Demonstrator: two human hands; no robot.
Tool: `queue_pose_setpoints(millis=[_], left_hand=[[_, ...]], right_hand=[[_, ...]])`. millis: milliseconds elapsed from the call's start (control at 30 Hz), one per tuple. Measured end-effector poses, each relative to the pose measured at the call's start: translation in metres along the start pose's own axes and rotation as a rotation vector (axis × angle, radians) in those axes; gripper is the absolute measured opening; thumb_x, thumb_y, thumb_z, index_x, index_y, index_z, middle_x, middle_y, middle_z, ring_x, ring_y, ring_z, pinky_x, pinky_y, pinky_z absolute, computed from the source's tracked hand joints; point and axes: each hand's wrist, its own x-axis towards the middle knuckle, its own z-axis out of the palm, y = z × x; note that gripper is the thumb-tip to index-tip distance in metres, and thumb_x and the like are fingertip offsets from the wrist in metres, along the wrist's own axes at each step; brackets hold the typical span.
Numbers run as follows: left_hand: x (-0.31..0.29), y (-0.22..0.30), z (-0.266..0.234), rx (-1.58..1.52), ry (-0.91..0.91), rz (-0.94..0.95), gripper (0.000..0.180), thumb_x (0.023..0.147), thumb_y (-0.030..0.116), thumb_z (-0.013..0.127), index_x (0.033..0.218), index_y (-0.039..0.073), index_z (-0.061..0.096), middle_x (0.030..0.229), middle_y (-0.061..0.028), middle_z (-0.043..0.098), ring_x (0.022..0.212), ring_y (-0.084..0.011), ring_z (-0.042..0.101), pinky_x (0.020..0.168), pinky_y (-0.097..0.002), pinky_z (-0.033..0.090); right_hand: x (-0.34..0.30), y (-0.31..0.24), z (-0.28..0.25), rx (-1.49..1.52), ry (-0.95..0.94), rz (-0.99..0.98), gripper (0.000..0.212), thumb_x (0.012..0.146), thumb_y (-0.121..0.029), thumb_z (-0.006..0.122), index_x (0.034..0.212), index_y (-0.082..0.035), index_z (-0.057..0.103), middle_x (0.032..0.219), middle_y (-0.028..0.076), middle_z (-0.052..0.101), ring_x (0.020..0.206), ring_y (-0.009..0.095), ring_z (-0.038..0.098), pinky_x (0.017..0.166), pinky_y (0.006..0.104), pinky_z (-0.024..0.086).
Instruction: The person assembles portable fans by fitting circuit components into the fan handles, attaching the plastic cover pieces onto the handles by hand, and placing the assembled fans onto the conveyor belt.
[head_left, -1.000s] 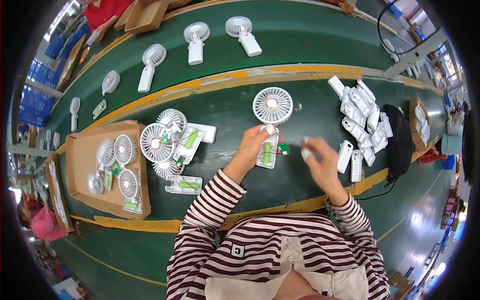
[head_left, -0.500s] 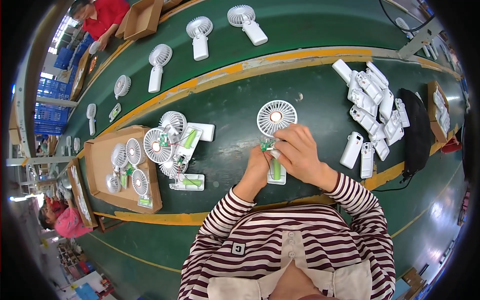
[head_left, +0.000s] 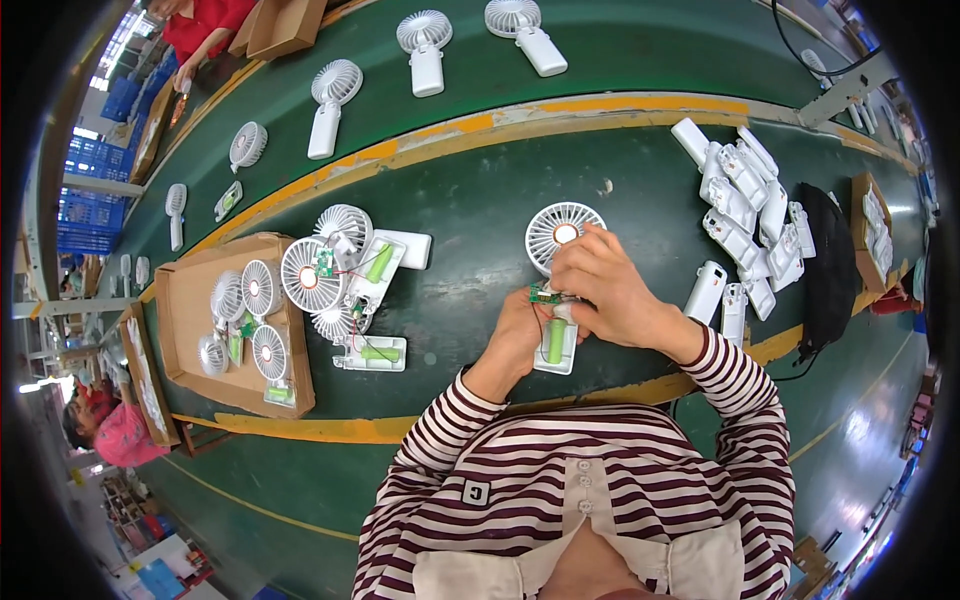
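Note:
A white handheld fan with an opened handle lies in front of me, its round caged head [head_left: 564, 232] on the far side. Between my hands is a small green circuit board [head_left: 543, 295] with thin wires. Just nearer, a green battery [head_left: 556, 342] sits in the white handle shell [head_left: 566, 366]. My left hand [head_left: 518, 328] is closed on the board's left side. My right hand [head_left: 612, 295] bends over the fan from the right, fingers closed at the board and the top of the handle; whatever its fingertips pinch is hidden.
To the left are several opened fans [head_left: 318, 275] and a cardboard tray [head_left: 178, 345] with more. White handle shells [head_left: 735, 220] are piled at right, beside a black bag [head_left: 828, 265]. Finished-looking fans [head_left: 425, 68] lie on the far green belt. A person in a red sleeve [head_left: 212, 20] sits far left.
Fans on the far belt have shifted to the right. My right hand has moved slightly right and lower over the board, and the fan head has shifted slightly right.

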Motion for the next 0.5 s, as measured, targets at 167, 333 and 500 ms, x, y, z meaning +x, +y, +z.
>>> queue_pose_setpoints(millis=[167, 333, 500], left_hand=[[-0.002, -0.001, 0.000, -0.031, 0.036, 0.041, 0.018, 0.090, 0.010, 0.040, 0.092, -0.003, 0.053, 0.075, -0.0108, 0.060, 0.058, -0.0174, 0.059, 0.051, -0.0280, 0.050], [0.003, -0.011, -0.013, 0.001, 0.069, 0.112, 0.019, 0.089, 0.009, 0.040, 0.098, -0.002, 0.053, 0.084, -0.0097, 0.060, 0.068, -0.0159, 0.060, 0.057, -0.0253, 0.049], [-0.006, 0.001, -0.003, -0.219, -0.016, 0.079, 0.024, 0.089, 0.015, 0.042, 0.101, -0.001, 0.054, 0.090, -0.0079, 0.059, 0.075, -0.0149, 0.058, 0.066, -0.0268, 0.048]], right_hand=[[-0.008, -0.006, 0.011, -0.047, 0.134, -0.015, 0.015, 0.060, -0.003, 0.062, 0.075, -0.003, 0.057, 0.086, 0.005, 0.055, 0.090, 0.022, 0.052, 0.096, 0.0475, 0.029], [-0.013, -0.017, 0.021, -0.392, 0.343, -0.200, 0.017, 0.053, -0.007, 0.059, 0.069, -0.003, 0.056, 0.085, 0.007, 0.057, 0.089, 0.023, 0.056, 0.095, 0.0544, 0.029], [-0.029, -0.014, 0.029, -0.307, 0.445, -0.175, 0.014, 0.056, -0.007, 0.061, 0.069, -0.003, 0.055, 0.085, 0.006, 0.057, 0.088, 0.024, 0.056, 0.096, 0.0540, 0.028]])
